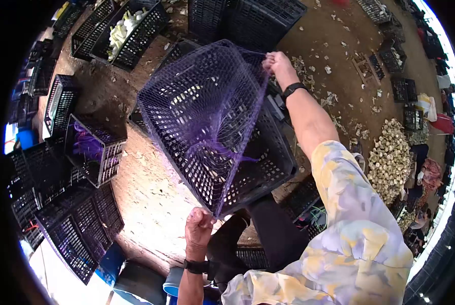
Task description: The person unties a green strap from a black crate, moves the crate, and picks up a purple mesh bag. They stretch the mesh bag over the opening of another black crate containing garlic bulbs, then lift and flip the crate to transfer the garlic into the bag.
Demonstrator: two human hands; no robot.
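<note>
A purple mesh net bag (207, 117) is stretched across a black plastic crate (275, 152) in front of me. At the crate's near left corner, my left hand (198, 223) is closed on the lower edge of the net. My right hand (278, 67) pinches the net's upper right edge, with the arm stretched away from me. Between the two hands the edge runs taut. The net's gathered end hangs over the inside of the crate, whose slotted walls show through the mesh.
A crate of white bulbs (126, 30) stands at the upper left. More purple netting (88, 142) lies in a crate at left. Stacked black crates (77, 223) line the lower left. A large heap of bulbs (390, 160) lies at right, with people beyond it.
</note>
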